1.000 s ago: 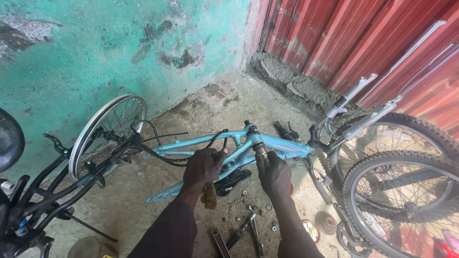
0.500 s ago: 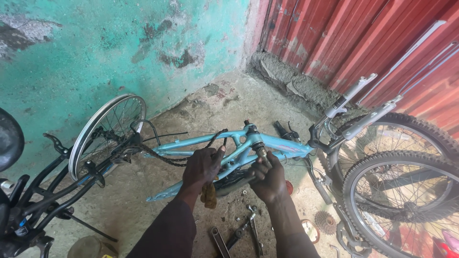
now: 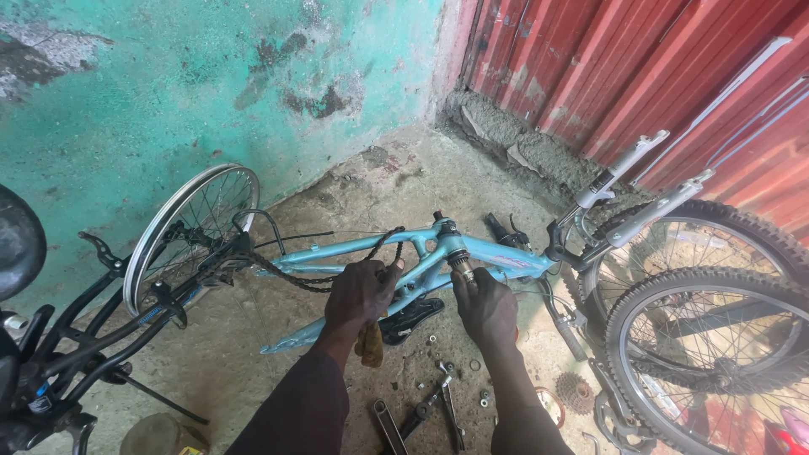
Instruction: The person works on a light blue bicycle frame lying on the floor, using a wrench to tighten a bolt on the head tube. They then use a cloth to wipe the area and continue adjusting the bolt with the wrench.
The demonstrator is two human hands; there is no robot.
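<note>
At my far left a dark bicycle frame (image 3: 76, 354) leans in, with a black saddle (image 3: 18, 240) at the edge of view, and just beyond it a bare silver rim (image 3: 190, 232) stands against the green wall (image 3: 211, 84). A loose chain (image 3: 312, 274) droops from that rear wheel toward the light blue bike frame (image 3: 354, 248), which lies on the concrete floor (image 3: 253, 379) in front of me. My left hand (image 3: 361, 295) rests on the frame's tubes, its fingers curled down over one of them and closed on it, with a brownish rag (image 3: 369, 344) hanging beneath the palm. My right hand (image 3: 484, 307) sits just beside it, fingers wrapped tight around the threaded bottom bracket spindle (image 3: 459, 261) where it sticks out of the frame's shell. A black pedal (image 3: 410, 318) lies under the frame between my wrists. Near my forearms, wrenches (image 3: 421, 409) and small nuts (image 3: 476, 366) are scattered on the floor, and a sprocket cluster (image 3: 576, 392) lies further right. At the right, two knobbly tyres (image 3: 716, 337) stand before the red corrugated metal wall (image 3: 640, 76).
</note>
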